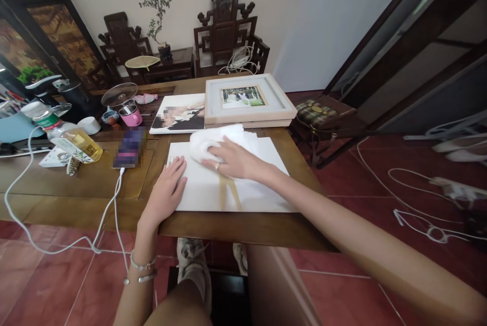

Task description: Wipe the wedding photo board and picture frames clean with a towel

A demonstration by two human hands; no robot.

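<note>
A white board (262, 196), perhaps a photo album or picture panel, lies flat near the table's front edge, with tan V-shaped marks on its lower part. My left hand (170, 189) rests flat on the board's left edge, fingers stretched out and holding nothing. On the upper middle of the board, my right hand (236, 161) grips a bunched white cloth (203, 143) and presses it down. Part of the cloth is hidden under the fingers. Just beyond it stand a light wooden picture frame (213, 97) and a photo panel (178, 112).
A phone (130, 147) with a white charging cable (116, 199) lies to the left. Near it are a bottle of yellow liquid (78, 140), a pink mug (130, 115) and a white bowl (89, 126). Dark carved chairs (224, 26) stand behind; a plaid bag (316, 115) is at right.
</note>
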